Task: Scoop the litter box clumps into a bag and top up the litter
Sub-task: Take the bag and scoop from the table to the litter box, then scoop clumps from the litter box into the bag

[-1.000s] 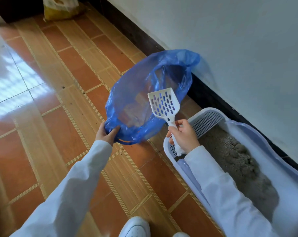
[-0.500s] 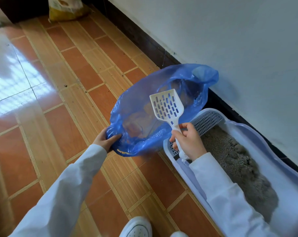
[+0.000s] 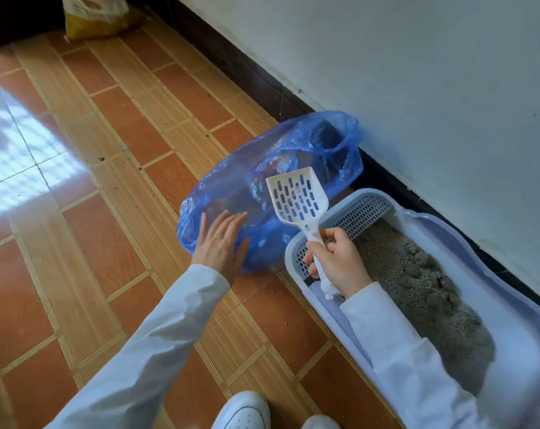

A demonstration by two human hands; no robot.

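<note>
Orange-brown floor tiles (image 3: 114,230) run along a white wall (image 3: 417,88), with a yellow-and-white sack (image 3: 95,17) far beyond the fingertips. The left hand (image 3: 220,243) lies flat with straight fingers on the near edge of the blue bag (image 3: 271,168), which sprawls on the floor ahead of them. The right hand (image 3: 336,261) curls around the handle of the white slotted scoop (image 3: 298,196), its blade raised over the bag, while the litter box (image 3: 510,320) with grey clumped litter (image 3: 429,292) sits just right of that fist.

Bright daylight; window glare on floor (image 3: 30,156) at left; edges bowed, slightly soft.
</note>
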